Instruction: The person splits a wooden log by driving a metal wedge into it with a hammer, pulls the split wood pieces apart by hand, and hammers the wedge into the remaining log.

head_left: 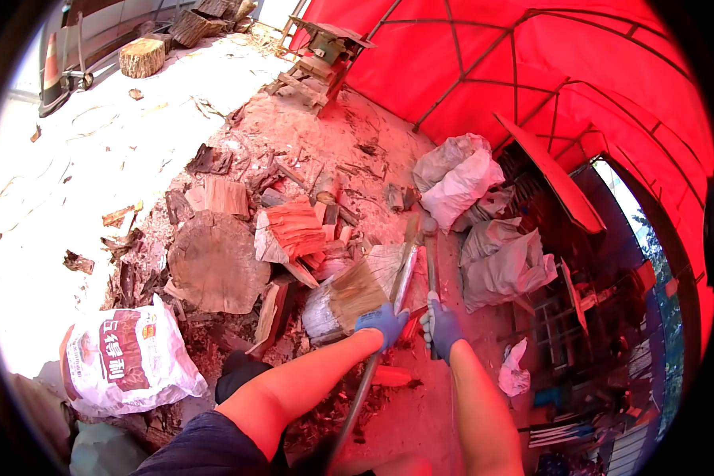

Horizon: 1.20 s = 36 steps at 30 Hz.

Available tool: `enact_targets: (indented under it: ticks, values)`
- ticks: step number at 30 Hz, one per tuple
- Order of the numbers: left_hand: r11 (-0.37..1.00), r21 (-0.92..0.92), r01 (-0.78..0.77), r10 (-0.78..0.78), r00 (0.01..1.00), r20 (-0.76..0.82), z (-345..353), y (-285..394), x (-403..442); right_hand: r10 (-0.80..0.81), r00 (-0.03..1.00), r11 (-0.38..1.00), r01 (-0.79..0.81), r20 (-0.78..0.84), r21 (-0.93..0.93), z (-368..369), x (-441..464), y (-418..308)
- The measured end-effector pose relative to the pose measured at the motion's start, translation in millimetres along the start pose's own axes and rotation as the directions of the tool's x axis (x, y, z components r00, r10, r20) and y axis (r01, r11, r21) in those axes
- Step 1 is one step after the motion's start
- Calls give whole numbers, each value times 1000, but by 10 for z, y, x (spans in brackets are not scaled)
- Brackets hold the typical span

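The left hand [382,325], in a blue glove, appears closed around a long, slender, silvery metal bar [405,279]. The bar slants from just beyond the fingers back under the left forearm, so the hand grips it part-way along, probably for balance and to steady its angle. Close beside it, the right hand [444,327], in a blue-and-grey glove, is wrapped around a straight grey shaft [431,274] with a blunt, rounded end [429,225] pointing away from the body. Holding the two nearly side by side likely keeps both under control; what kind of tools they are, I cannot tell.

Just left of the left hand lies a thick, pale-and-brown cut log [355,295], very near the bar. Farther left stands a broad, round, grey-brown wooden stump [218,262], flat face up, presumably for a stable surface. A rough, orange-lit split wood block [295,232] sits by its edge nearer the hands, among scattered pieces.

Right of and beyond the right hand, bulging pale woven sacks [506,266] stand together, perhaps to leave the floor free near the wood. Left of the left forearm rests a white printed sack with red panels [139,361]. Overhead, beyond both hands, stretches a red fabric canopy [611,59] on metal ribs, probably for shade.
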<state>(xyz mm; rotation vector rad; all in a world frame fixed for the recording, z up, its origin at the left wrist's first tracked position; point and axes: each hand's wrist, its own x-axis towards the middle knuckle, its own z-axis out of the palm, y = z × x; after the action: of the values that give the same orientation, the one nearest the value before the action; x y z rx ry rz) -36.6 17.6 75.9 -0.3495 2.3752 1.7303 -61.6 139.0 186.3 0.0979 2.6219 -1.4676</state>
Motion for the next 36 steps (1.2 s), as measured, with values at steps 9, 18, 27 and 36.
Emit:
enact_targets:
  ticks: [9, 18, 27, 36]
  values:
    - [999, 27, 17, -19, 997, 76, -104, 27, -57, -187, 978, 940, 204, -88, 274, -348, -422, -1006]
    - [996, 88, 12, -20, 996, 90, -193, 92, -100, 359, 919, 933, -360, 166, -22, -12, 2, 86]
    - [980, 188, -58, 65, 998, -27, -17, -71, 13, -219, 976, 943, 209, 10, 259, -417, -624, -1190]
    - [981, 190, -33, 33, 999, 1, -101, -6, -51, 32, 999, 990, -33, 7, 137, 2, 42, -239]
